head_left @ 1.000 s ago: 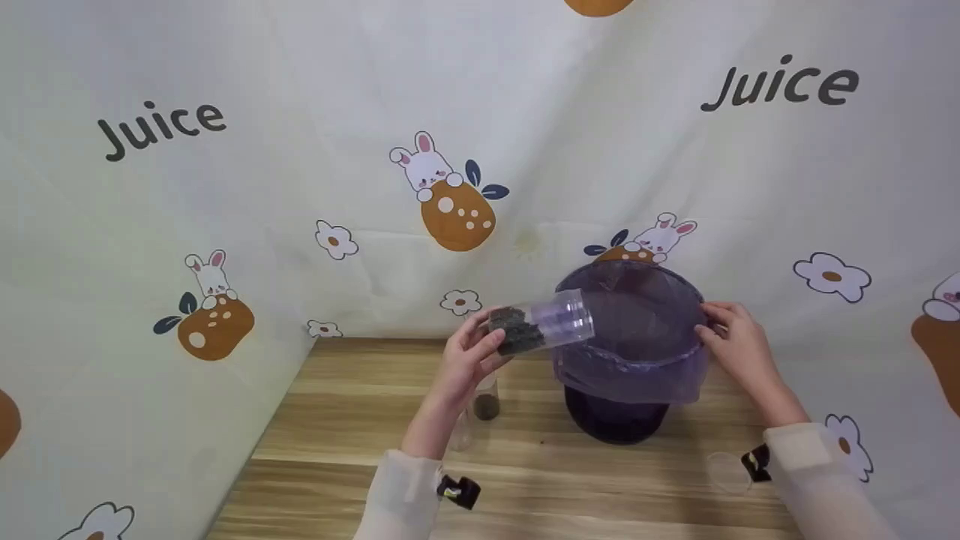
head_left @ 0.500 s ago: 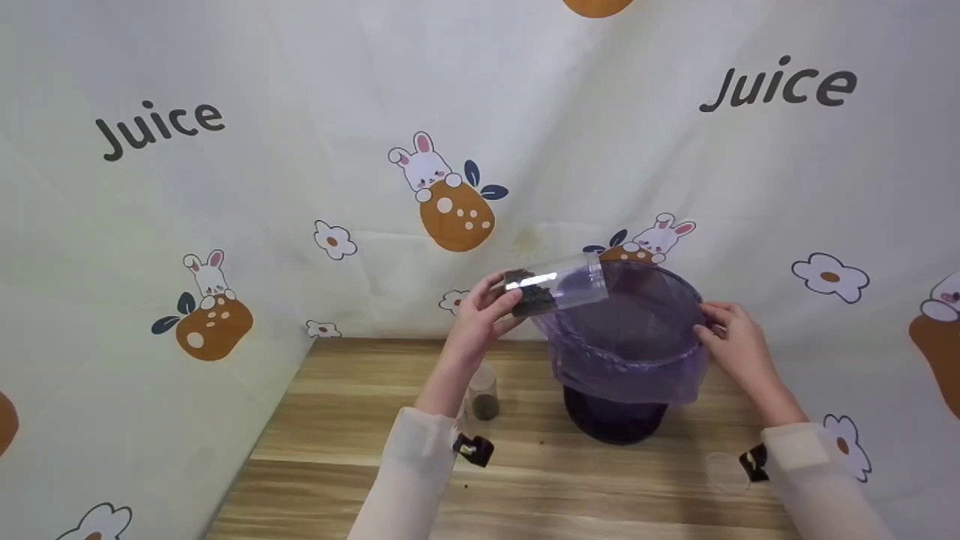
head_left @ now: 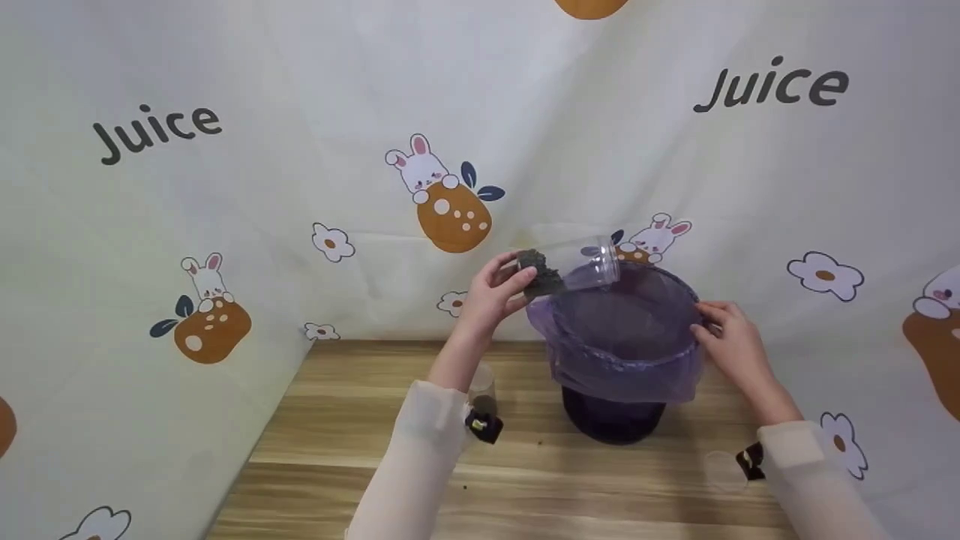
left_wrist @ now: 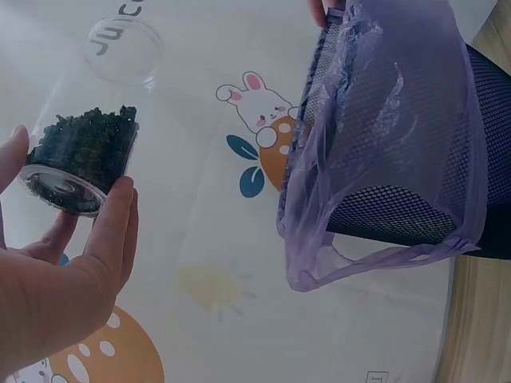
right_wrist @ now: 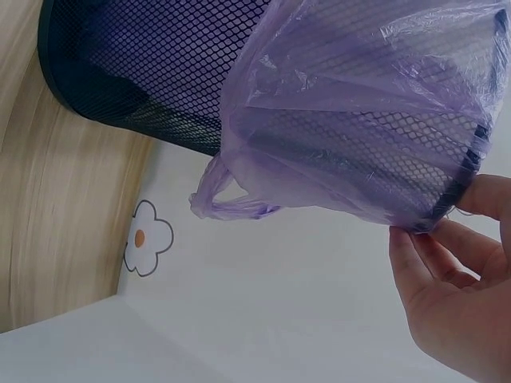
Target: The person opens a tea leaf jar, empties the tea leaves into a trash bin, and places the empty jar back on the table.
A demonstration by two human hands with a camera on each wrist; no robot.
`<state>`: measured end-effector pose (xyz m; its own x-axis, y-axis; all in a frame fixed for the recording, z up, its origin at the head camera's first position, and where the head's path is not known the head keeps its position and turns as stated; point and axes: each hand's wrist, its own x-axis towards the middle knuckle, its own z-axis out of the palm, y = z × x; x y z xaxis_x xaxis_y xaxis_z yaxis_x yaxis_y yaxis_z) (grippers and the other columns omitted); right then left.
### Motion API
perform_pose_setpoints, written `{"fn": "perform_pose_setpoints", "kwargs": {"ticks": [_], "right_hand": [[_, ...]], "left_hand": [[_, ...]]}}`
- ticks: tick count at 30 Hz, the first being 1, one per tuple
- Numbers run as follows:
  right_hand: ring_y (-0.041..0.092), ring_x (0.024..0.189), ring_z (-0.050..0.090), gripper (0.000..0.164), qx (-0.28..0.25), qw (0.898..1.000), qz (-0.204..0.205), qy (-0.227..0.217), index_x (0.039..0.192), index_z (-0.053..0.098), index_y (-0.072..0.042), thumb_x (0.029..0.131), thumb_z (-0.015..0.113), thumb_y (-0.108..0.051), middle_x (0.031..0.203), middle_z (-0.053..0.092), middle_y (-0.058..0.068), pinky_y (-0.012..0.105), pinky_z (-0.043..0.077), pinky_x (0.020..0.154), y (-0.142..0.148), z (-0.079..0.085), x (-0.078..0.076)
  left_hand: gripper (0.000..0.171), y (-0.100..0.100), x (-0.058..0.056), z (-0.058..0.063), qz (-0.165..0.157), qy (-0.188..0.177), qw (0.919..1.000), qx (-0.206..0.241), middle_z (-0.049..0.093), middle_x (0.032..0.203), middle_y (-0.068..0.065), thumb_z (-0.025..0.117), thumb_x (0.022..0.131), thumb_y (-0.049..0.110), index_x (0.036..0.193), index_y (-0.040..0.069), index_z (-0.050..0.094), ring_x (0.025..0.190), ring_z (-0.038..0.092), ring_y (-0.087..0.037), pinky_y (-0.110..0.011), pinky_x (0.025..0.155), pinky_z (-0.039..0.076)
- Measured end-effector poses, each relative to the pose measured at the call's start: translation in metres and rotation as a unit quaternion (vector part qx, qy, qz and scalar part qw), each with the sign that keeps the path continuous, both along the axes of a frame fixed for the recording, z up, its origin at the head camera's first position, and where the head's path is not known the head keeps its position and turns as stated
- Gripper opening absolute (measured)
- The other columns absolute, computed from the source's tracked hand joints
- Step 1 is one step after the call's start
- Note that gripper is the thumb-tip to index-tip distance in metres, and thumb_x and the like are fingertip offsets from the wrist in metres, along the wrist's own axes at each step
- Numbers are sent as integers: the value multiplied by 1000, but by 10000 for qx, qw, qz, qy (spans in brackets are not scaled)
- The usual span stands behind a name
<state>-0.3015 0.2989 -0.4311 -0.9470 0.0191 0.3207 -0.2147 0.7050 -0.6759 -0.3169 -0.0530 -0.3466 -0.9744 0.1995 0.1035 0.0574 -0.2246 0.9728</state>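
Observation:
My left hand [head_left: 487,296] grips a clear jar [head_left: 577,259] by its base end. The jar lies nearly on its side, its mouth over the left rim of a dark mesh bin [head_left: 611,420]. Dark green, crumbly dried pieces [left_wrist: 88,148] sit packed at the jar's base in the left wrist view. A purple plastic bag [head_left: 630,381] lines the bin and folds down over its rim. At the bin's right rim, my right hand [head_left: 739,341] pinches the rim and bag edge between thumb and fingers [right_wrist: 411,263].
On the wooden table [head_left: 360,420] stands another clear container [head_left: 482,381], partly hidden by the left wrist's black camera [head_left: 484,425]. A clear round disc [head_left: 726,471] lies near the right sleeve. A printed cloth [head_left: 300,150] hangs behind the table.
My left hand has moved up and to the right, bringing the jar from in front of the bin's left side to above its rim. The right hand has stayed at the rim.

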Motion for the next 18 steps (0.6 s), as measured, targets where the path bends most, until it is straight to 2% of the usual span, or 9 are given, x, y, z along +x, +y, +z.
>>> {"fn": "perform_pose_setpoints", "kwargs": {"ticks": [10,18], "right_hand": [[51,125,51,43,-88,10000,41,-12,134,50,18,96,56,-1,134,48,34,55,43,105,-1,-1,-2],[49,126,51,42,-155,9999,46,56,132,51,18,95,56,-1,133,49,33,51,43,104,0,-1,-2]], "left_hand": [[46,6,-6,7,229,61,9990,-389,57,140,-21,65,95,15,138,6,51,124,61,-32,-43,100,54],[47,11,-9,5,160,110,9987,-464,57,138,-23,65,94,14,138,4,51,121,62,-30,-49,103,51]]}}
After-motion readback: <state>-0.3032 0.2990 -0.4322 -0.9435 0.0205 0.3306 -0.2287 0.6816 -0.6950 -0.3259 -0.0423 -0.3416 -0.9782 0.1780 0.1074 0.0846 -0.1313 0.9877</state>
